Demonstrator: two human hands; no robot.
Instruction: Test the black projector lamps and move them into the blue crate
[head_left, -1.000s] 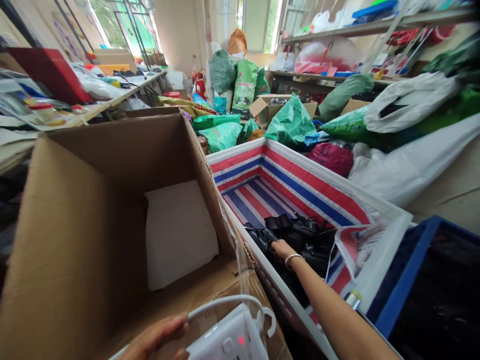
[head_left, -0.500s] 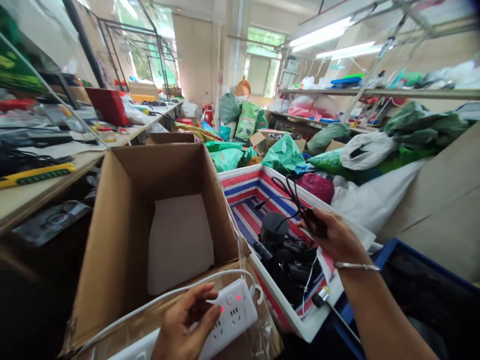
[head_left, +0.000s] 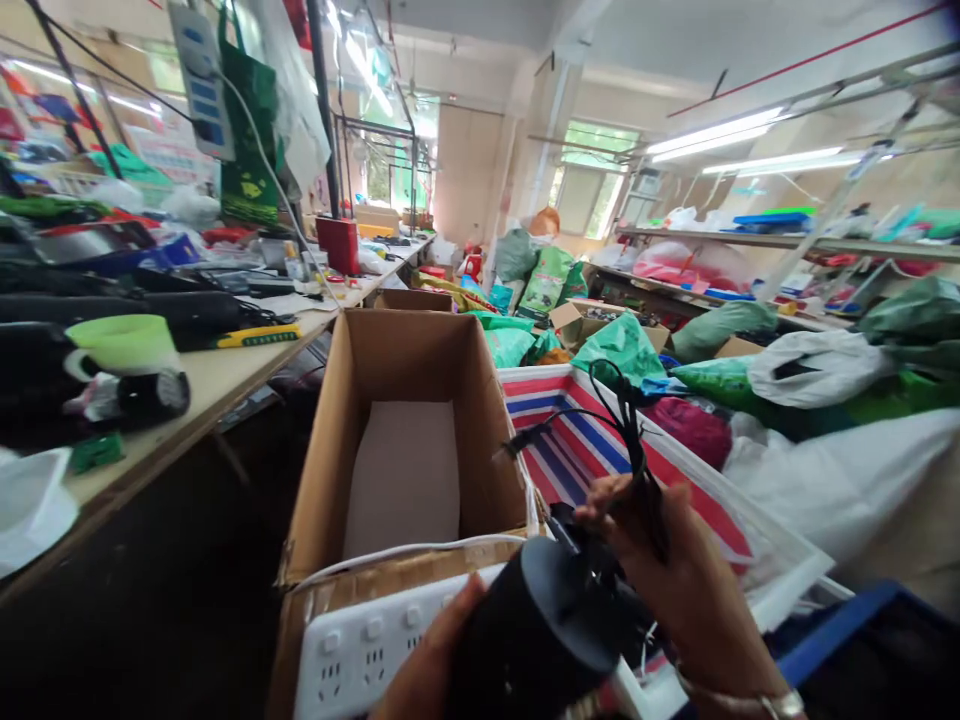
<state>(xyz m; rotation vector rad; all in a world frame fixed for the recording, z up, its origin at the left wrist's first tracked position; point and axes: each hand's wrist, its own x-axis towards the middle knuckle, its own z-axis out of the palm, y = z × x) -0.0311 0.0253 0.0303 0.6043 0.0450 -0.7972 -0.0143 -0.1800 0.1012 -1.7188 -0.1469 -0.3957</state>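
Observation:
My left hand (head_left: 431,655) is wrapped round a black cylindrical device (head_left: 499,640), which is tilted and looks like a small speaker; its kind is not certain. Gripped in my right hand (head_left: 686,580) is a bundled black cable (head_left: 634,430), its loops sticking up and one plug end (head_left: 517,442) hanging out to the left. The right fingers are close above the device; whether they touch it I cannot tell. Beneath my left hand lies a white power strip (head_left: 352,650) on cardboard. The striped crate (head_left: 559,470) is partly hidden behind my right hand.
An open cardboard box (head_left: 319,480) with a white sheet (head_left: 409,470) inside stands ahead. To the left is a cluttered workbench (head_left: 225,385) with a yellow-green cup (head_left: 127,340). Green and white sacks (head_left: 847,500) pile up behind the crate. A blue bin (head_left: 840,640) is at lower right.
My left hand has left the power strip and now holds the black cylindrical device, which was in the crate. My right hand keeps the cable. The view has turned left.

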